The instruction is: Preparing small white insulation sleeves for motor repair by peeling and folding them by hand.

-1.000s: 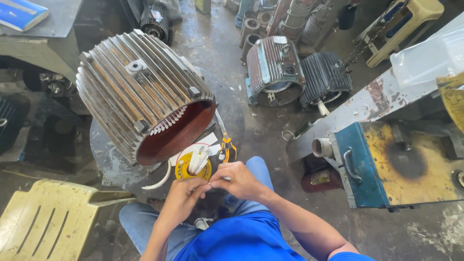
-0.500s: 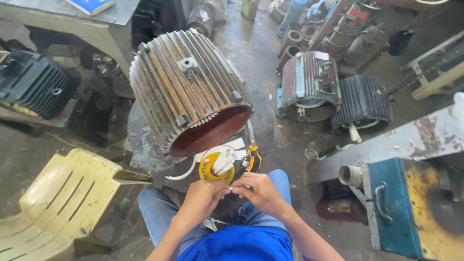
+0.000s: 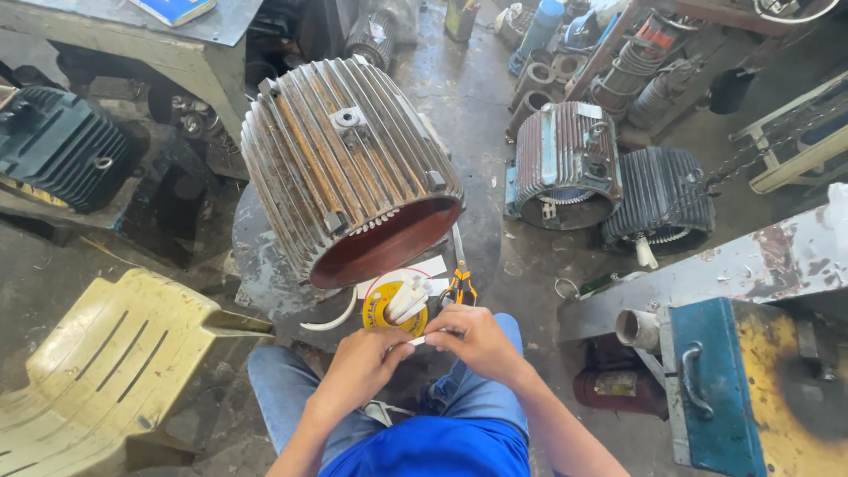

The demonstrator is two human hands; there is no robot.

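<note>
In the head view, the person is sitting over a round, worn tabletop (image 3: pixel 265 265) that is carrying a large ribbed motor housing (image 3: pixel 340 168), its open reddish mouth tilting toward the lap. Both hands are meeting just below the tabletop's near edge. The left hand (image 3: pixel 367 362) is closing its grip narrowly, fingertips pinching one end of a small white strip (image 3: pixel 422 339). The right hand (image 3: pixel 477 340) is curling its fingers tight over the other end of that same strip, so the strip is lying between the two hands, held by both; how much of it is running under the right fingers I cannot tell. Just beyond the knuckles a yellow roll of tape (image 3: pixel 393 307) is lying flat on the tabletop, with white tubes (image 3: pixel 408 299) resting on top of it. Orange-handled pliers (image 3: pixel 460 284) are lying just beside the roll, on its right. A curved white strip is lying on its left. A pale yellow plastic chair (image 3: pixel 97 362) is lying tipped on the floor to the left, and a blue metal box (image 3: pixel 715 380) is standing to the right.
</note>
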